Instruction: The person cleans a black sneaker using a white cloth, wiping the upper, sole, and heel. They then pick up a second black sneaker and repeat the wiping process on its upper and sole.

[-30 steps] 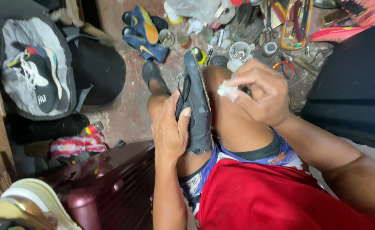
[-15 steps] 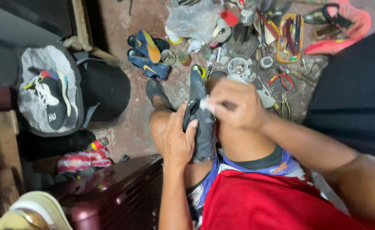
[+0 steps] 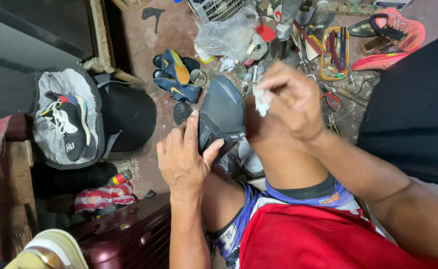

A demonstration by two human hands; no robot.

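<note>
My left hand clamps a dark shoe sole-up between my knees, grip pressed around its heel; my right hand pinches a white wad just beside the sole. The shoe could slip, I judge, since only one hand steadies it. Blue sneakers, red-handled pliers and a maroon suitcase crowd the floor.

A small shoe-repair workshop is shown, set up on a bare concrete floor. Worn shoes are scattered about: a blue and orange pair, a pink pair, a black sneaker laid on a bag. Pliers, a tool tray, small tins and plastic bags are crowded along the floor's far edge.
</note>
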